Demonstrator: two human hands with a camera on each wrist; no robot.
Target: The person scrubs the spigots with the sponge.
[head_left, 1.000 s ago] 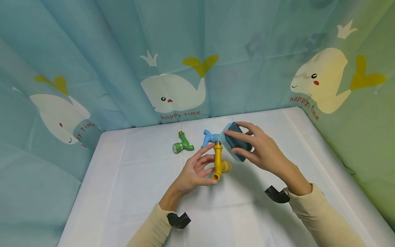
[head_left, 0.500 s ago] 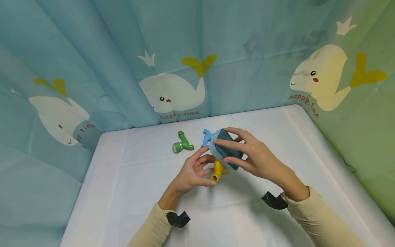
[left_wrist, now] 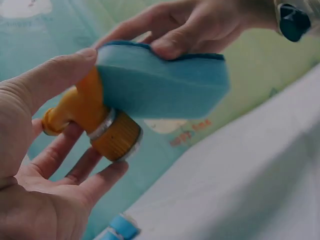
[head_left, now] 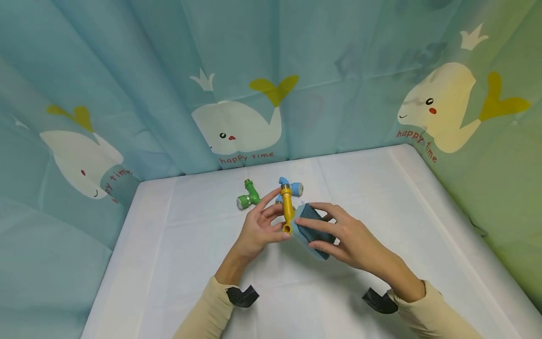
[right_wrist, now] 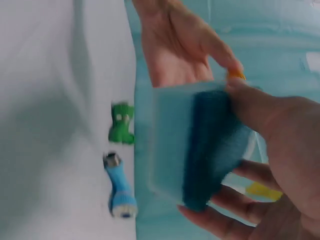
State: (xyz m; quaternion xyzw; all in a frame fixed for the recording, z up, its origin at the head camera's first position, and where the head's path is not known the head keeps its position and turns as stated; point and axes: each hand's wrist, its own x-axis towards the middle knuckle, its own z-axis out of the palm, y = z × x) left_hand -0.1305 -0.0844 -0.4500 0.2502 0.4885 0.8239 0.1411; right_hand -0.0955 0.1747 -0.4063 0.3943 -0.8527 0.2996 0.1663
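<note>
My left hand (head_left: pixel 254 230) holds up a yellow tap (head_left: pixel 287 205) between thumb and fingertips, its threaded metal end pointing away and its spout opening toward me. In the left wrist view the tap's ribbed knob (left_wrist: pixel 119 137) faces down, with fingertips at its edge. A two-layer sponge (head_left: pixel 312 230), light blue with a darker scouring side, is gripped by my right hand (head_left: pixel 353 240). Its light face lies against the lower part of the tap and hides the knob in the head view. From the right wrist, the sponge (right_wrist: pixel 172 142) covers most of the tap.
Behind the hands, a green tap (head_left: pixel 251 192) and a blue tap (head_left: pixel 298 189) lie on the white-covered table (head_left: pixel 190 263). The left fingers and yellow tap partly overlap them. A blue-green curtain (head_left: pixel 338 94) with whale prints hangs along the table's back and sides.
The sponge has swept left over the yellow tap's top, then down toward its spout end. My left hand and the tap have shifted slightly left and away, uncovering the blue tap's knob.
</note>
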